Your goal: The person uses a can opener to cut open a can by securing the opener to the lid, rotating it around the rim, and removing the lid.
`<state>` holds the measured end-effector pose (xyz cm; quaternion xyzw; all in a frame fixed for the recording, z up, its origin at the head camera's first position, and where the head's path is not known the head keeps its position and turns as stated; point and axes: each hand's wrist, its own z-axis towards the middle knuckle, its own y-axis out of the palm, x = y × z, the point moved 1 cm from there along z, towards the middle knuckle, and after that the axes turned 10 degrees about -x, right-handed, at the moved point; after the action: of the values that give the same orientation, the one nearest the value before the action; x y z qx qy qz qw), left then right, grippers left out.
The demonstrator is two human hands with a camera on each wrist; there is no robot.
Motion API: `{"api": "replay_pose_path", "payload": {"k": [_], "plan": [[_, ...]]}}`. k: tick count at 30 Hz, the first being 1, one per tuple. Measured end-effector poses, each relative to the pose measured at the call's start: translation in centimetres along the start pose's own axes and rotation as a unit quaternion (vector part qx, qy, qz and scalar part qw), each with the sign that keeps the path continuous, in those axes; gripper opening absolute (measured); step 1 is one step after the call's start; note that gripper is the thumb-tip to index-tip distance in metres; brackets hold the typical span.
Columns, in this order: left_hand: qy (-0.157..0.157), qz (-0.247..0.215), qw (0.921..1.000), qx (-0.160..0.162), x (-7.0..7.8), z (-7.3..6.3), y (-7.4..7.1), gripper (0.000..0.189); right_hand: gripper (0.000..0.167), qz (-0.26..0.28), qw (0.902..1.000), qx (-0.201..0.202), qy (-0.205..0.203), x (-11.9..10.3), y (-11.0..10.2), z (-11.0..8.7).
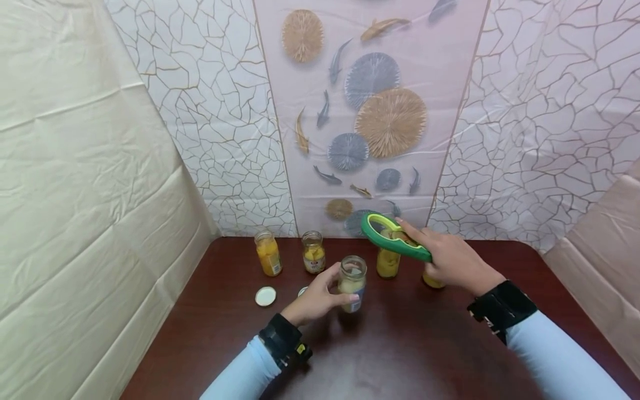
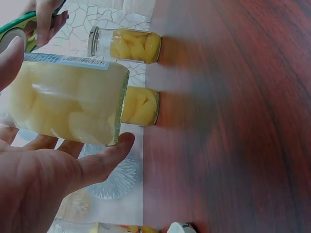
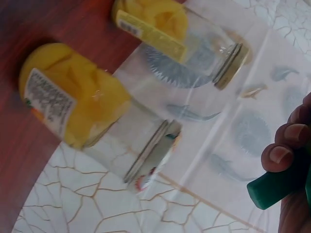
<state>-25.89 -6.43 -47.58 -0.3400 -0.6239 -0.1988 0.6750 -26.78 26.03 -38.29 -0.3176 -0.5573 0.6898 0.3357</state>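
Note:
My left hand (image 1: 316, 297) grips a glass jar (image 1: 350, 289) of pale fruit chunks, its mouth uncovered, held upright above the table. In the left wrist view the jar (image 2: 73, 102) has a blue-and-white label, and the little finger lies near its base. A green jar opener (image 1: 407, 248) with a lime inner edge is in my right hand (image 1: 456, 261), raised to the right of the jar. Only fingertips (image 3: 279, 155) and a green handle end (image 3: 272, 189) show in the right wrist view.
Two uncovered jars of yellow fruit, one left (image 1: 270, 256) and one nearer the middle (image 1: 313, 256), stand at the back. A white lid (image 1: 265, 296) lies before them; another is partly behind my left hand. Two lidded jars (image 3: 73, 92) (image 3: 160, 29) stand behind my right hand.

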Motion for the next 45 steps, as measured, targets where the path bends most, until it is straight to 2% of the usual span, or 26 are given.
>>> {"api": "replay_pose_path", "payload": {"k": [2, 8, 14, 17, 21, 24, 29, 36, 41, 45], "plan": [[-0.004, -0.001, 1.0000, 0.004, 0.1, 0.0, 0.0, 0.075, 0.108, 0.000, 1.0000, -0.003, 0.001, 0.3, 0.0, -0.3], [-0.038, 0.014, 0.9986, 0.035, 0.2, 0.2, 0.3, 0.099, 0.107, -0.006, 0.9999, 0.011, -0.008, 0.5, 0.4, -0.6], [-0.054, 0.034, 0.9962, 0.059, -0.4, 1.6, 0.5, 0.101, 0.108, -0.001, 0.9996, 0.020, -0.018, 0.4, 0.6, -0.9], [-0.053, 0.044, 0.9947, 0.076, -1.1, 2.6, 0.2, 0.096, 0.109, 0.003, 0.9995, 0.022, -0.022, 0.3, 0.6, -1.0], [-0.017, 0.059, 0.9937, 0.093, -1.9, 3.8, -0.3, 0.072, 0.106, 0.004, 0.9994, 0.023, -0.027, 0.0, 0.6, -1.0], [-0.009, 0.052, 0.9929, 0.107, -2.3, 4.5, -0.6, 0.060, 0.104, 0.001, 0.9994, 0.022, -0.027, -0.1, 0.7, -1.1], [-0.029, 0.019, 0.9894, 0.141, -2.8, 5.2, -0.8, 0.059, 0.104, -0.009, 0.9992, 0.026, -0.028, -0.2, 1.0, -1.2], [-0.034, 0.021, 0.9837, 0.175, -3.6, 6.4, -1.0, 0.054, 0.102, -0.011, 0.9995, 0.019, -0.022, -0.1, 1.1, -1.5], [-0.033, 0.033, 0.9818, 0.184, -3.8, 7.4, -1.5, 0.058, 0.101, -0.013, 0.9993, 0.022, -0.026, -0.1, 1.5, -1.4], [-0.061, 0.038, 0.9806, 0.182, -3.5, 7.8, -1.6, 0.069, 0.102, -0.019, 0.9986, 0.034, -0.037, -0.2, 1.9, -1.3]]}}
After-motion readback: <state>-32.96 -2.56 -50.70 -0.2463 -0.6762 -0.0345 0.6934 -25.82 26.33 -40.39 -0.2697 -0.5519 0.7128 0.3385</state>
